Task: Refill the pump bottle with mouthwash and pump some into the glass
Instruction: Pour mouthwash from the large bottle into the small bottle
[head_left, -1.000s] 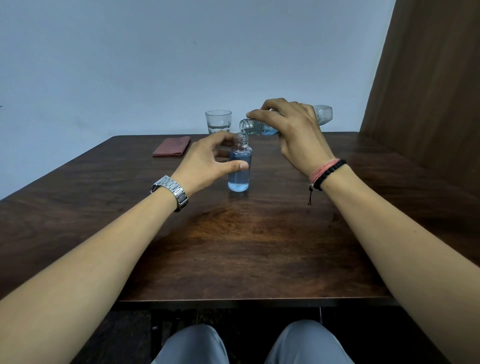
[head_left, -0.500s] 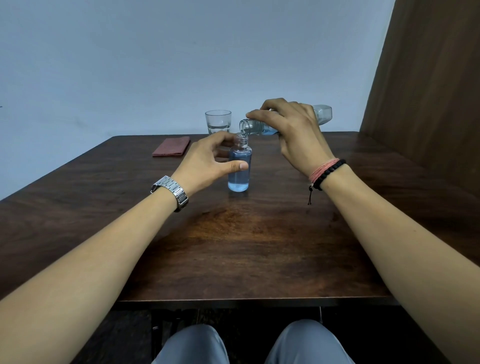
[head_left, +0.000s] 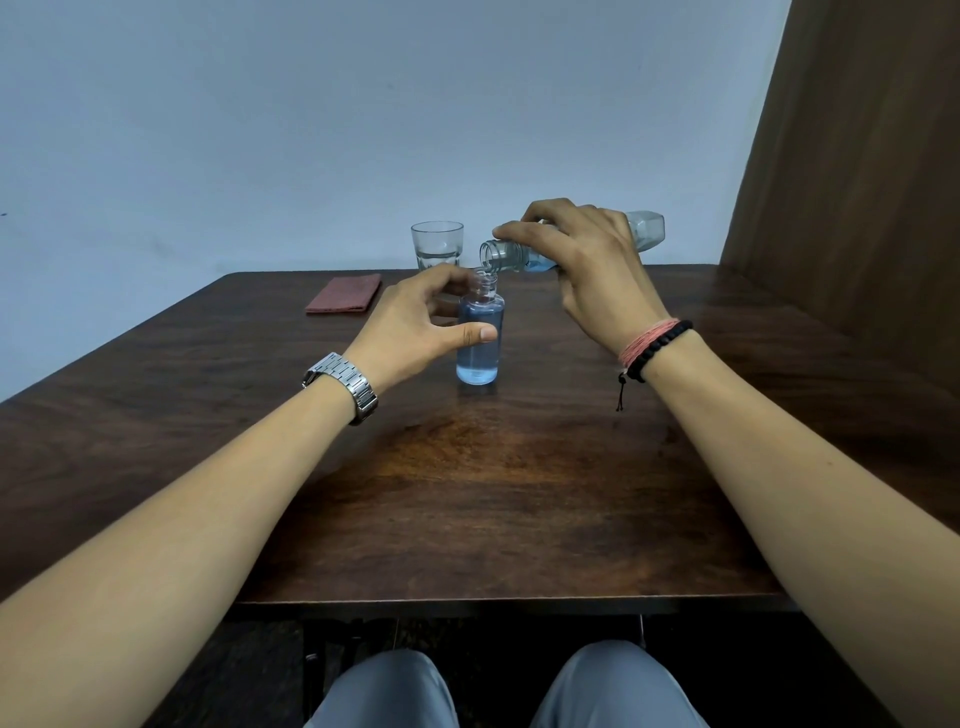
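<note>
My left hand (head_left: 415, 322) holds the small pump bottle (head_left: 480, 340) standing on the table (head_left: 467, 493), thumb and fingers curled round it. My right hand (head_left: 587, 260) grips the big mouthwash bottle (head_left: 514, 255), tipped just above the small bottle's open neck. The glass (head_left: 437, 245) stands behind the small bottle. The small bottle looks nearly full. If I keep tipping, it could spill over.

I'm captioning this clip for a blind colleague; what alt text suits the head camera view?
A right hand tips a clear mouthwash bottle over the open neck of a small bottle of blue liquid, which the left hand steadies on a dark wooden table. Behind stand a glass and a folded reddish cloth.
</note>
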